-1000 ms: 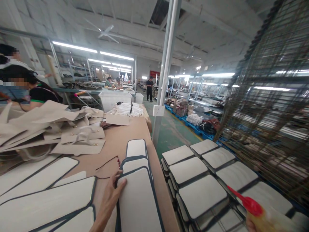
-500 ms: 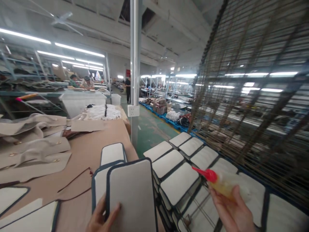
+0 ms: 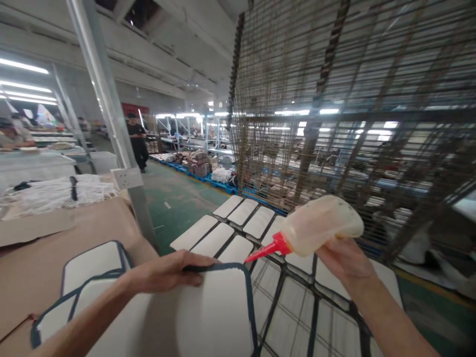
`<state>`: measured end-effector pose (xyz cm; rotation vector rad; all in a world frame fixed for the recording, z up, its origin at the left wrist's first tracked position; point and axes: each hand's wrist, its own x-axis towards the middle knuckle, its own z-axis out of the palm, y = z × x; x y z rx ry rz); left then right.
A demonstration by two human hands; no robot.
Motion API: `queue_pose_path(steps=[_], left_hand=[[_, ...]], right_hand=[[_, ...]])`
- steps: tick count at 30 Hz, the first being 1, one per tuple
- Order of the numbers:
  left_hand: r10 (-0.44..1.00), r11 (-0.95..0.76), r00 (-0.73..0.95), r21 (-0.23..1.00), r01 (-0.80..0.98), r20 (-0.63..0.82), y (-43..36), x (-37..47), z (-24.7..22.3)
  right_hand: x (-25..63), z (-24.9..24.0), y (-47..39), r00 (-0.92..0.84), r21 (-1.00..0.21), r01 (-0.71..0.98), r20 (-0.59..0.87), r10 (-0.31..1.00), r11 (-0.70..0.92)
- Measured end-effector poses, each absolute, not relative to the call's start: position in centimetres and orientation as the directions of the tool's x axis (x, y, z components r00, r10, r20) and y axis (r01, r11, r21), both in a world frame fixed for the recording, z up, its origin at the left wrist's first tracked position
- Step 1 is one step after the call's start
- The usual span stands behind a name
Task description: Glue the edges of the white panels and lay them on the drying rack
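Note:
My left hand (image 3: 174, 270) grips the top edge of a white panel (image 3: 219, 312) with a dark blue border, fingers closed over it. In my right hand (image 3: 345, 258) is a translucent squeeze bottle (image 3: 322, 224) holding yellowish contents, tilted so its red nozzle (image 3: 266, 248) points down and left. The nozzle tip is close to the panel's upper right corner; whether they touch is unclear. More bordered panels (image 3: 91, 265) lie on the brown table at the left. Rows of similar white panels (image 3: 238, 250) rest on a wire rack below and beyond my hands.
A metal post with a socket box (image 3: 127, 178) stands beside the brown table (image 3: 22, 277). White strips (image 3: 55, 193) are bundled at the table's far end. A tall wire grid (image 3: 282, 99) rises at the right. Farther off, a person in black (image 3: 137, 141) is on the green floor.
The view has turned right. My left hand has moved from the panel's lower left side to its top edge. The bottle has tilted further downward, its nozzle now close to the panel's corner.

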<state>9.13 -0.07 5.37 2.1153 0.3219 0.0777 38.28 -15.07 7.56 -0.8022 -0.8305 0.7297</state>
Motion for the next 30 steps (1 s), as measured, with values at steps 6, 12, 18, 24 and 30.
queue_pose_path(steps=[6,12,18,24,30], left_hand=[[-0.112,-0.506,0.969,0.852,0.135,-0.22,-0.2,13.4,10.4],[-0.229,-0.463,0.923,0.868,0.177,-0.311,-1.6,16.0,11.4],[-0.204,-0.508,0.924,0.842,0.182,-0.322,-2.4,16.6,11.5],[-0.217,-0.438,0.916,0.872,0.218,-0.338,-2.6,16.2,10.9],[-0.157,-0.37,0.937,0.899,0.236,-0.311,-2.3,14.0,9.9]], right_hand=[[40.4,9.9,-17.6,0.204,-0.858,-0.149,0.46,0.864,0.492],[41.6,10.9,-18.3,0.132,-0.866,-0.155,0.46,0.878,0.476],[42.0,10.6,-17.7,0.141,-0.874,-0.162,0.44,0.887,0.459],[42.2,9.8,-16.4,0.075,-0.886,-0.196,0.414,0.907,0.421],[42.4,9.4,-15.5,0.195,-0.762,-0.231,0.573,0.796,0.605]])
